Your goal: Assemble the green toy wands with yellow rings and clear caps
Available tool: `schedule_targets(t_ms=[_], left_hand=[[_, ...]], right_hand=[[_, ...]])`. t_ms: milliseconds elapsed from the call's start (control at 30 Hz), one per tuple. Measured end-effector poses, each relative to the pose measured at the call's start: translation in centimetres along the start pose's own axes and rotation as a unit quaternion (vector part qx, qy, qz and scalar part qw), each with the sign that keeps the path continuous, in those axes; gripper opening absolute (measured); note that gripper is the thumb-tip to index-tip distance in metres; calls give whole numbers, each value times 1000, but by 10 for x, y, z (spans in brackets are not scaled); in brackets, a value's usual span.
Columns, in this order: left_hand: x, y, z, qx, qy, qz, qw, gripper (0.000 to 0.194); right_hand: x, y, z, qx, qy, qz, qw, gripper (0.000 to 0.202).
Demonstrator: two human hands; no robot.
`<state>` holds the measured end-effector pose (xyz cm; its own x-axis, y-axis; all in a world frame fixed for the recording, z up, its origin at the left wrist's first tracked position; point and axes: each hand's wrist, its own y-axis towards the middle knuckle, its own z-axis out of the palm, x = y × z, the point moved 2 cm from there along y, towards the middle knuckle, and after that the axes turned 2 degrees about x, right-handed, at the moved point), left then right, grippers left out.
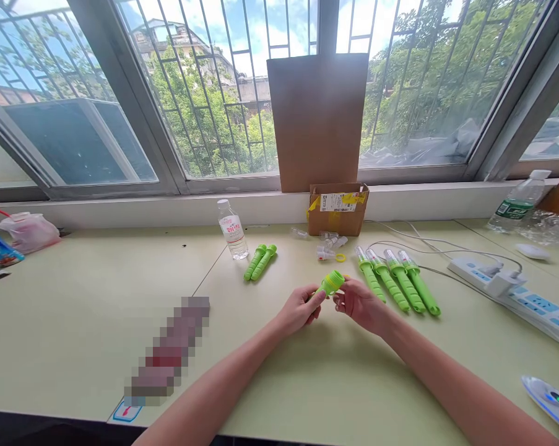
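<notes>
Gripped in my left hand (302, 308) is a green plastic handle (331, 284), its wide threaded end tilted up and to the right. A yellow band shows around that end. My right hand (360, 305) is at the rim, fingers curled and fingertips against it; part of the grip is hidden. To the right lie several similar green handles with clear tops (400, 282). Two green handles without clear tops (260, 262) rest side by side on the left. Beyond my hands are clear plastic pieces (325, 253) and a yellow ring (340, 257).
A water bottle (233, 229) stands behind the left handles. A small cardboard box (337, 214) is by the window wall. On the right are a power strip (515, 288) with cables and another bottle (518, 201). A blurred-out object (170, 350) lies at front left.
</notes>
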<state>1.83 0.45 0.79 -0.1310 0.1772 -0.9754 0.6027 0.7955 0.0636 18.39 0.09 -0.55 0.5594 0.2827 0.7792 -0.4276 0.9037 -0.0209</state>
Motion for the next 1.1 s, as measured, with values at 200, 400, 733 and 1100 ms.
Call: schedule_targets(t_ms=[200,400,733,1100], left_hand=[[-1,-1,1,20,-13,-12,1000,46],[-3,-2,3,17,-17,-21,999,40],[-5,-2,-2,-48,-15,-7,999,35],[2,0,-5,-36,23,4,999,47]], right_hand=[[0,1,0,-5,-16,0,1000,13],[1,1,0,8,-8,-1,1000,9],[3,1,1,7,-18,-11,1000,9],[1,-1,2,1,-54,-18,998,21]])
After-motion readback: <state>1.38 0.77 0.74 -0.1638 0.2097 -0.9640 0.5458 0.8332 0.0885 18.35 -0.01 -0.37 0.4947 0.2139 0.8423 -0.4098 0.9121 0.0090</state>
